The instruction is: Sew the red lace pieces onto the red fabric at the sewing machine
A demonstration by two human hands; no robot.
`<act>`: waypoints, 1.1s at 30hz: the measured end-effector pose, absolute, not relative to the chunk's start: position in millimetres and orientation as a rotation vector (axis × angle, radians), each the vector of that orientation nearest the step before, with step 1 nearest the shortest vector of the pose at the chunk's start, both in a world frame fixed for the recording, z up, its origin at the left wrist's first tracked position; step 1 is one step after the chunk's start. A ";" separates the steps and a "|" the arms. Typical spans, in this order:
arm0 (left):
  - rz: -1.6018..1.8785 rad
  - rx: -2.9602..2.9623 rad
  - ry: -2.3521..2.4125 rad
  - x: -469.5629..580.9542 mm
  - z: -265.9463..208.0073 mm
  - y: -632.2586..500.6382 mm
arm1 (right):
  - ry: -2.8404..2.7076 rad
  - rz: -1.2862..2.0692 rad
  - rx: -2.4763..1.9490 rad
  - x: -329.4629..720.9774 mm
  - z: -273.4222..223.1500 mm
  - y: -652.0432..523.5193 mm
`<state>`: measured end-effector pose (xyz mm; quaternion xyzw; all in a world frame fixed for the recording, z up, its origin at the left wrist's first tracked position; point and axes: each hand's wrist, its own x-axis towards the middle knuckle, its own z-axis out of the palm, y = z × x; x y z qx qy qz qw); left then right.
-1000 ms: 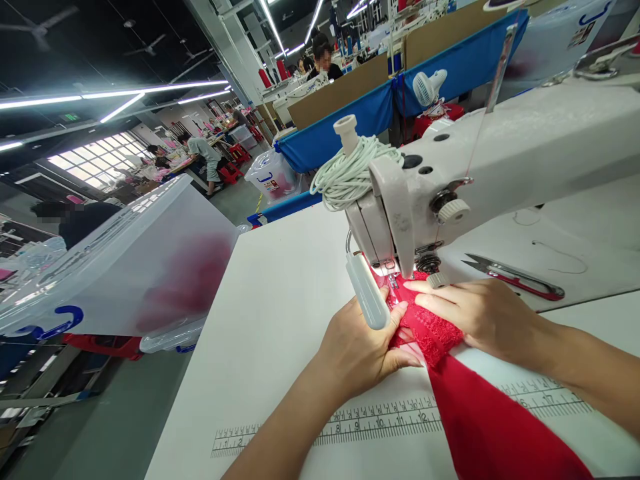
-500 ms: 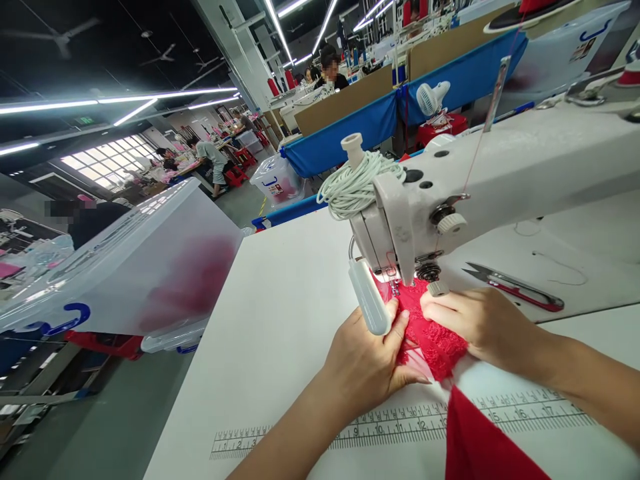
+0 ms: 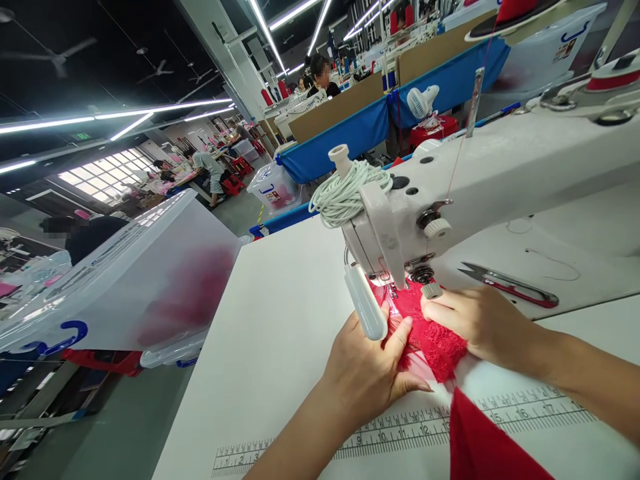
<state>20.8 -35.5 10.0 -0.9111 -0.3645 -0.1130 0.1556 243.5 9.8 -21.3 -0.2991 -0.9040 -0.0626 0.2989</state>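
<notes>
Red lace fabric (image 3: 437,348) lies under the needle end of a white sewing machine (image 3: 500,167), beside the presser foot (image 3: 393,291). My left hand (image 3: 363,367) rests on its left part with fingers spread; a small grey lamp (image 3: 367,303) hides some fingertips. On the other side, my right hand (image 3: 485,323) pinches the lace between thumb and bent fingers, close to the machine's tension knob (image 3: 432,291). A smooth red piece of cloth (image 3: 483,440) hangs toward the front edge, below the lace.
Thread snips (image 3: 510,283) with a red handle lie right of the needle area. A printed ruler (image 3: 400,432) runs along the white table (image 3: 280,320). A large translucent bin (image 3: 165,280) stands at the left. Coiled pale cord (image 3: 345,193) sits on the machine head. Other people work in the background.
The camera view has shifted slightly, so the machine appears a little lower and farther left. Both hands stay on the red lace, with the left fingers slightly repositioned.
</notes>
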 end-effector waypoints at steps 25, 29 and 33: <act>-0.226 -2.591 -1.104 14.7 3.3 -30.5 | -2.360 -0.070 -0.921 242.5 -30.8 14.7; -0.270 -2.562 -1.071 18.3 3.5 -31.6 | -2.436 0.019 -0.883 242.6 -19.7 13.4; -0.359 -2.533 -0.960 23.6 5.8 -32.4 | -2.490 -0.007 -0.886 243.3 -8.5 7.7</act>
